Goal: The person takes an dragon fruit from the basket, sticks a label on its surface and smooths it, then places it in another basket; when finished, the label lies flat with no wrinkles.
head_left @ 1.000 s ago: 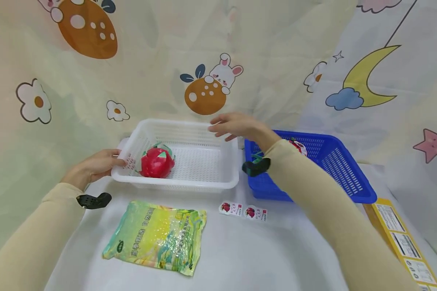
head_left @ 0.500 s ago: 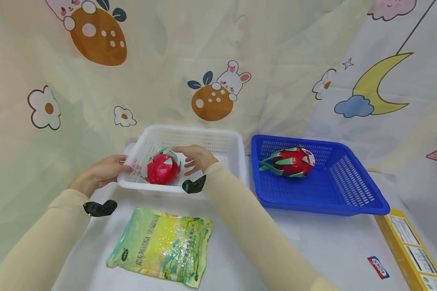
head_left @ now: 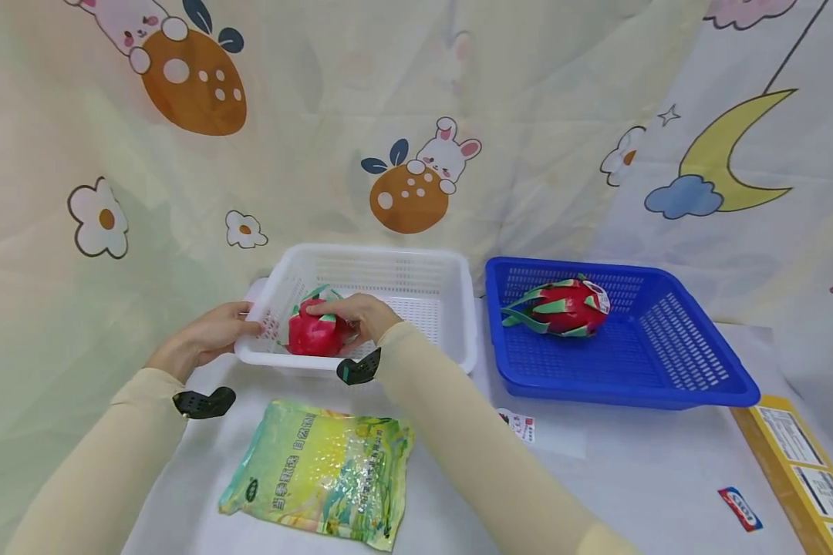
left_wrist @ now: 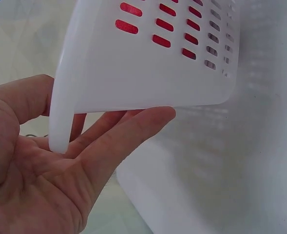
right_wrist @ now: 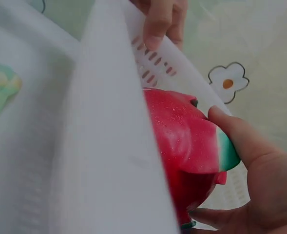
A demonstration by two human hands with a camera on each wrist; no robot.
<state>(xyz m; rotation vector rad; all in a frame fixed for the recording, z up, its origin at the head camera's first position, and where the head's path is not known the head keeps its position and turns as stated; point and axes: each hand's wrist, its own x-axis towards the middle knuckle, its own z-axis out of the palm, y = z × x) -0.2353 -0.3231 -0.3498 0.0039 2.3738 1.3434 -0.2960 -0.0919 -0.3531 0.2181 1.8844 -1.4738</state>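
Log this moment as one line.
left hand: holds white perforated plastic basket by left end | right hand: holds round red, green-tipped dragon fruit inside it | blue perforated plastic basket: bears second red-green dragon fruit

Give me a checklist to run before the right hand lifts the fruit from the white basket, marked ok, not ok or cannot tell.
1. Right hand grips the fruit: ok, thumb and fingers on opposite sides.
2. Left hand holds the white basket: ok, it grips the left rim.
3. Room in the blue basket: ok, the other fruit leaves bare floor to its right.
4. Bag clear of the white basket: ok, a gap shows.
5. Sticker in full view: not ok, the right sleeve hides part.
6. Sticker on the gripped fruit: cannot tell, none shows but part is hidden.
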